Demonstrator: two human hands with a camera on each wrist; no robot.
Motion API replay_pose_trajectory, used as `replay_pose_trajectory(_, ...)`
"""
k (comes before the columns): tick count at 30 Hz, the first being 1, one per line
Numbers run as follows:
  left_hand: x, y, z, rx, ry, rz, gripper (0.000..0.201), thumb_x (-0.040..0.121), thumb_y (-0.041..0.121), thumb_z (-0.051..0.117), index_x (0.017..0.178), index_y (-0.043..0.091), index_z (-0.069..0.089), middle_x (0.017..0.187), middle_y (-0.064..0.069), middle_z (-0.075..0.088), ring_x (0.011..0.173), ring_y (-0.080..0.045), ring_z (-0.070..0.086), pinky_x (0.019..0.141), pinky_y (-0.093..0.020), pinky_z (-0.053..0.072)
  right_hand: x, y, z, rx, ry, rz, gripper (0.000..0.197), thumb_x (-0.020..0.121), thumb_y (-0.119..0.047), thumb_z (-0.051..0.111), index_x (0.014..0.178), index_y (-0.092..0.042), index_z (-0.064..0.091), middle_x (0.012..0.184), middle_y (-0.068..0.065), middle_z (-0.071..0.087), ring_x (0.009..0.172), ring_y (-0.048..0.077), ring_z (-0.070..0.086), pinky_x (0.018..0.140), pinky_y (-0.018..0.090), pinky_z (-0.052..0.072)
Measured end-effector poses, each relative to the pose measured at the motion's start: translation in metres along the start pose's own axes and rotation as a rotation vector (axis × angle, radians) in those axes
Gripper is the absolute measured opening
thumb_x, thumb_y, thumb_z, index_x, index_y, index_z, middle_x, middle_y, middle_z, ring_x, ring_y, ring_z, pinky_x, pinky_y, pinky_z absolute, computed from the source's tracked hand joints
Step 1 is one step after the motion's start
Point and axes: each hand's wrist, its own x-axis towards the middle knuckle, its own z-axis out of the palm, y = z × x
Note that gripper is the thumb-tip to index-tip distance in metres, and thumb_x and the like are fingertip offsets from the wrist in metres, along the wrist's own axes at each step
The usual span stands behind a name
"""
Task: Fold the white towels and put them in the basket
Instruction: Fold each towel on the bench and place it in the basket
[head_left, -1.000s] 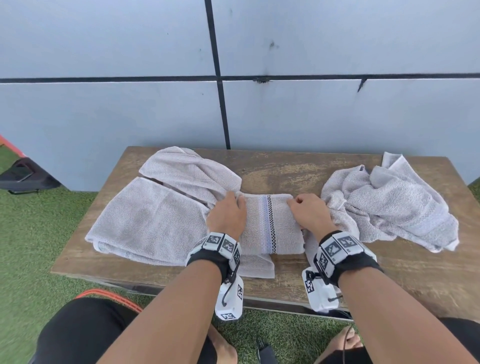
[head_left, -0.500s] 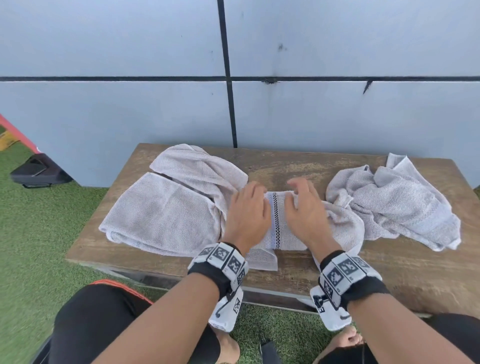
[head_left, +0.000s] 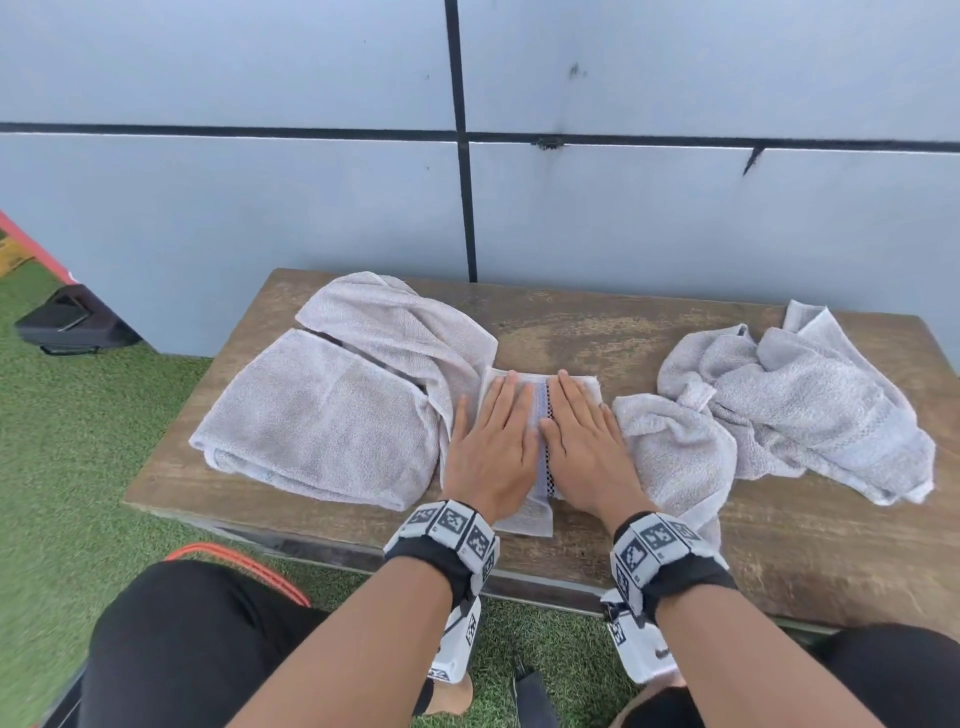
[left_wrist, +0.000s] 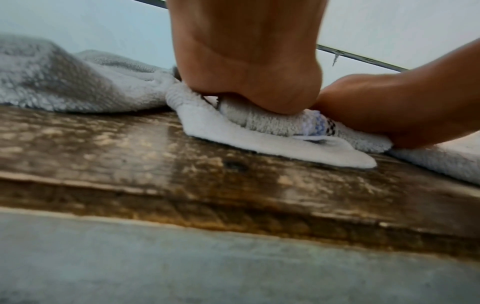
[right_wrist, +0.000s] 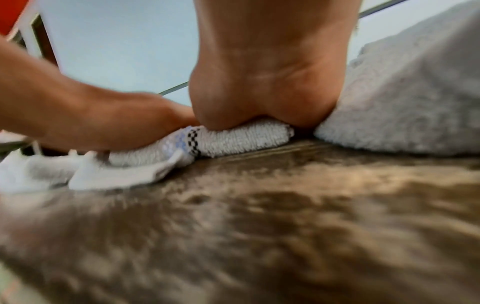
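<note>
A small white towel with a blue and black checked band (head_left: 545, 431) lies folded at the middle of the wooden table (head_left: 597, 332). My left hand (head_left: 493, 441) and right hand (head_left: 582, 441) lie side by side flat on it, fingers straight, pressing it down. The wrist views show each palm heel pushing into the folded towel (left_wrist: 272, 123) (right_wrist: 241, 139), with one loose layer sticking out toward the table's front edge. No basket is in view.
A larger folded towel (head_left: 322, 421) lies left of my hands, another draped behind it. Crumpled towels (head_left: 810, 405) sit at the right, one (head_left: 675, 452) touching my right hand. A grey wall (head_left: 467, 182) rises behind the table; green turf (head_left: 78, 467) lies around it.
My hands went from gripping the small towel's edges to lying flat on it. They have moved together over the checked band, and the towel now looks narrower.
</note>
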Motion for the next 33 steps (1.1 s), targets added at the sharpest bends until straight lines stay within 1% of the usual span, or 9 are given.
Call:
replay_pose_trajectory(8, 0.005, -0.001, -0.006, -0.011, -0.07, -0.052, 0.059, 0.103, 0.04, 0.014, 0.16, 0.025, 0.006, 0.168, 0.011, 0.001, 0.153, -0.004, -0.003, 0.123, -0.049, -0.004, 0.0, -0.001, -0.001, 0.053, -0.001, 0.037, 0.057, 0.106, -0.042, 0.016, 0.159, -0.03, 0.0, 0.165, -0.014, -0.013, 0.151, 0.003, -0.013, 0.121, 0.033, -0.005)
replay_pose_trajectory(13, 0.022, 0.006, -0.023, 0.153, -0.058, -0.021, 0.054, 0.101, 0.036, 0.022, 0.151, 0.017, 0.029, 0.157, 0.002, 0.032, 0.147, -0.016, 0.024, 0.114, -0.053, 0.02, 0.005, 0.0, -0.004, 0.119, -0.041, 0.05, 0.057, 0.107, -0.043, 0.02, 0.159, -0.031, 0.003, 0.164, -0.018, -0.009, 0.151, 0.004, -0.01, 0.122, 0.036, -0.004)
replay_pose_trajectory(15, 0.036, 0.01, -0.033, 0.232, -0.069, 0.047, 0.048, 0.1, 0.035, 0.035, 0.144, 0.015, 0.037, 0.146, 0.0, 0.044, 0.137, -0.02, 0.035, 0.11, -0.051, 0.025, 0.009, 0.002, -0.01, 0.265, -0.063, 0.051, 0.055, 0.108, -0.033, 0.028, 0.159, -0.026, 0.011, 0.165, -0.016, -0.001, 0.152, 0.006, -0.006, 0.123, 0.036, -0.001)
replay_pose_trajectory(20, 0.069, 0.01, -0.053, 0.178, -0.284, 0.099, 0.046, 0.092, 0.034, 0.052, 0.134, 0.015, 0.049, 0.138, -0.002, 0.049, 0.134, -0.021, 0.034, 0.115, -0.059, 0.013, 0.004, 0.008, -0.031, 0.606, 0.047, 0.114, 0.052, 0.103, -0.006, 0.038, 0.154, -0.015, 0.03, 0.163, -0.003, 0.022, 0.151, 0.01, 0.014, 0.125, 0.033, 0.011)
replay_pose_trajectory(23, 0.077, 0.016, -0.062, 0.198, -0.311, 0.114, 0.026, 0.087, 0.031, 0.058, 0.107, 0.015, 0.057, 0.122, -0.006, 0.055, 0.128, -0.025, 0.038, 0.114, -0.059, 0.015, 0.003, 0.009, -0.041, 0.681, 0.089, 0.233, 0.052, 0.103, -0.015, 0.046, 0.153, -0.014, 0.03, 0.158, 0.002, 0.034, 0.144, 0.014, 0.032, 0.119, 0.034, 0.027)
replay_pose_trajectory(25, 0.079, 0.019, -0.067, 0.242, -0.33, 0.129, 0.019, 0.086, 0.031, 0.058, 0.097, 0.015, 0.058, 0.118, -0.009, 0.056, 0.127, -0.027, 0.038, 0.111, -0.056, 0.019, 0.002, 0.007, -0.049, 0.712, 0.065, 0.267, 0.053, 0.104, -0.019, 0.047, 0.153, -0.013, 0.029, 0.151, 0.002, 0.041, 0.133, 0.009, 0.042, 0.11, 0.024, 0.035)
replay_pose_trajectory(27, 0.081, 0.02, -0.072, 0.252, -0.337, 0.149, 0.023, 0.084, 0.032, 0.06, 0.099, 0.014, 0.061, 0.114, -0.008, 0.057, 0.122, -0.026, 0.041, 0.107, -0.053, 0.023, 0.0, 0.005, -0.056, 0.698, 0.039, 0.282, 0.053, 0.104, -0.022, 0.047, 0.152, -0.013, 0.028, 0.129, -0.002, 0.053, 0.103, 0.002, 0.055, 0.084, 0.011, 0.043)
replay_pose_trajectory(29, 0.082, 0.018, -0.078, 0.158, -0.337, 0.156, 0.019, 0.081, 0.031, 0.061, 0.093, 0.016, 0.059, 0.098, -0.001, 0.061, 0.107, -0.023, 0.051, 0.098, -0.047, 0.025, -0.002, 0.002, -0.063, 0.7, 0.045, 0.3, 0.05, 0.103, -0.025, 0.048, 0.149, -0.014, 0.033, 0.109, -0.008, 0.056, 0.086, 0.005, 0.055, 0.069, 0.018, 0.043)
replay_pose_trajectory(33, 0.074, 0.016, -0.098, -0.125, -0.288, 0.124, 0.021, 0.081, 0.027, 0.066, 0.08, 0.018, 0.047, 0.079, 0.005, 0.053, 0.077, -0.021, 0.054, 0.072, -0.034, 0.038, -0.009, 0.002, -0.071, 0.812, 0.062, 0.341, 0.048, 0.098, -0.049, 0.051, 0.136, -0.02, 0.045, 0.107, -0.009, 0.06, 0.098, 0.011, 0.06, 0.082, 0.033, 0.051)
